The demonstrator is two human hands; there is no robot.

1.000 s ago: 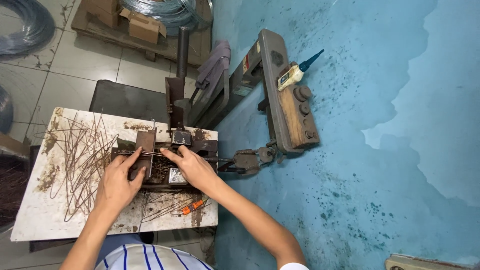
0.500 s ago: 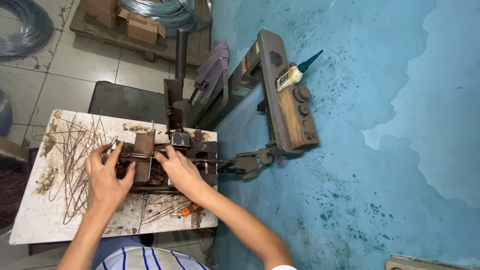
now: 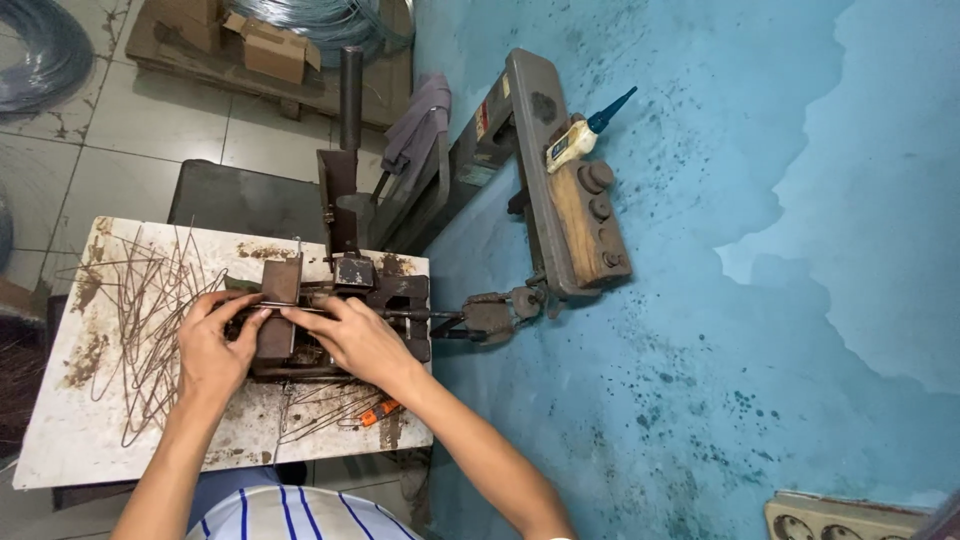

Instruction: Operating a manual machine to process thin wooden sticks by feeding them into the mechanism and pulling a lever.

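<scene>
A rusty metal bending jig (image 3: 385, 292) sits on a stained white table (image 3: 70, 440). My left hand (image 3: 212, 345) and my right hand (image 3: 352, 338) pinch the two ends of a thin wire (image 3: 278, 306) laid across the jig's brown block (image 3: 279, 282). A loose pile of bent wires (image 3: 150, 300) lies left of my left hand. More wires (image 3: 325, 405) lie in front of the jig with an orange-handled tool (image 3: 378, 411).
A linkage rod runs right from the jig to a pivot (image 3: 495, 315) on a wooden lever arm (image 3: 575, 215) against the blue wall (image 3: 720, 300). A glue bottle (image 3: 585, 130) rests on that arm. Wire coils (image 3: 40, 50) and cardboard boxes (image 3: 270, 50) lie on the tiled floor.
Both hands have drawn closer together over the jig's brown block. They now hold a wire across it.
</scene>
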